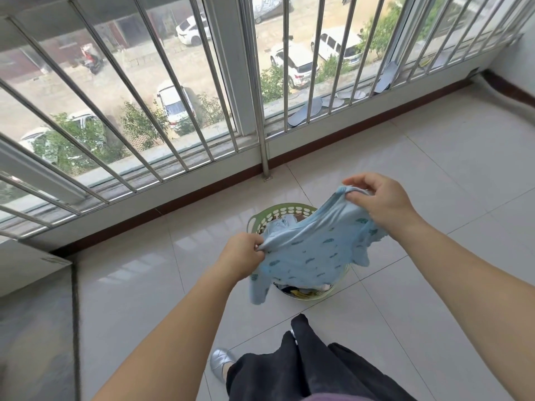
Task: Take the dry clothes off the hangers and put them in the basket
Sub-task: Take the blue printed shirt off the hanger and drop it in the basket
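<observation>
fingers of left hand (246,250) and right hand (379,198) each pinch the light blue printed cotton garment (312,250) above the green perforated plastic basket (278,212); lower centered, release together.

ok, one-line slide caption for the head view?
Both hands hold a blue garment above the green basket.

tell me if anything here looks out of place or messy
One thing stands out: several grey shoe insoles lie scattered along the window ledge behind the bars, some flat, one propped up. Otherwise, both hands, left and right, hold the light blue garment over the green basket, and nothing has spilled.
</observation>
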